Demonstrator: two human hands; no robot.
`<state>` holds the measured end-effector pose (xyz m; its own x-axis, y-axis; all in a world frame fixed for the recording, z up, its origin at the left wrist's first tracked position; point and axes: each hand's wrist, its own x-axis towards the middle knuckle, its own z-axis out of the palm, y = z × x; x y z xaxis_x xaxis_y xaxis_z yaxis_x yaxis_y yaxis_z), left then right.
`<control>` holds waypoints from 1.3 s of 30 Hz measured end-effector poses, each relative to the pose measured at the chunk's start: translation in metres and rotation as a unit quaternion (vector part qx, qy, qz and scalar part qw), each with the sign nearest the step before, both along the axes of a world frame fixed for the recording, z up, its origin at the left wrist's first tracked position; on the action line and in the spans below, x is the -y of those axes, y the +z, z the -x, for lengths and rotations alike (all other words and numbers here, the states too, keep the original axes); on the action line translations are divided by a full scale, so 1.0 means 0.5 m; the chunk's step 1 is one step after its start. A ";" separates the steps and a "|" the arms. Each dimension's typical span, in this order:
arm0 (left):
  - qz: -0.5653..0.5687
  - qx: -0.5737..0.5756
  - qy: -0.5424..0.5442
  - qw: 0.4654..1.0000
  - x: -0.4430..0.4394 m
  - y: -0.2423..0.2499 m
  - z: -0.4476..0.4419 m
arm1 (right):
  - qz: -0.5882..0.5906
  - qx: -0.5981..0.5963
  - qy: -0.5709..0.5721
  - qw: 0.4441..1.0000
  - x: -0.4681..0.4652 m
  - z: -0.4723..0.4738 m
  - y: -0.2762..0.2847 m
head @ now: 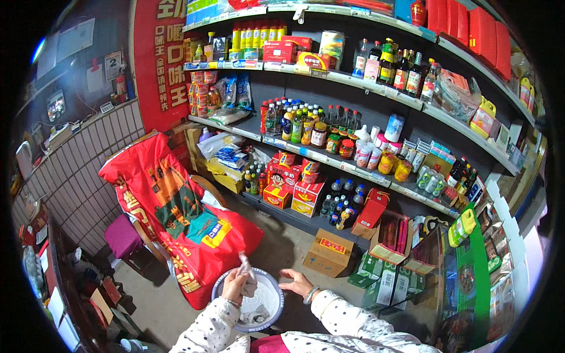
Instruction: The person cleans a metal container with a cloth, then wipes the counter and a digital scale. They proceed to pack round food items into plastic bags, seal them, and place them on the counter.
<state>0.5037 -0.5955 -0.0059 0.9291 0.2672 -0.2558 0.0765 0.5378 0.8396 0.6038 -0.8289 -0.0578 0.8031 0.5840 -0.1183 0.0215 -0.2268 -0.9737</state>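
My left hand [234,286] grips a bunched, pale wet cloth [249,282] above a round white basin [215,289] with a bluish rim that bears writing. Another greyish cloth [256,315] lies in the water at the basin's near side. On the right, my right hand [296,283] is beside the basin's rim with its fingers apart and nothing in it. I cannot tell whether it touches the rim.
A red printed cover [176,207] drapes a chair to the left, beside a purple-topped stool [122,236]. Ahead, shelves [335,163] hold bottles, jars and boxes. A cardboard box [329,252] stands on the floor, near green cartons [384,282] and a glass display case [423,273] at right.
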 end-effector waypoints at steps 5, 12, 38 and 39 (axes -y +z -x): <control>-0.105 -0.008 -0.177 0.979 0.088 0.066 -0.043 | -0.218 -0.135 0.105 0.961 0.011 -0.011 0.137; -0.599 -0.022 -0.194 0.777 0.086 0.086 0.048 | -0.121 -0.189 0.091 0.970 -0.004 0.026 0.089; 0.105 -0.212 0.415 0.878 -0.304 -0.116 0.761 | 0.008 0.003 0.185 0.983 -0.624 0.372 -0.034; 0.086 -0.200 0.426 0.878 -0.323 -0.123 0.785 | 0.000 -0.061 0.171 0.983 -0.646 0.418 -0.014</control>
<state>0.1113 -0.4341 -0.0674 0.2376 0.7471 -0.6208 -0.1439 0.6591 0.7382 0.3948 -0.5060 -0.0647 0.5391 0.8179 -0.2010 -0.0206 -0.2258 -0.9739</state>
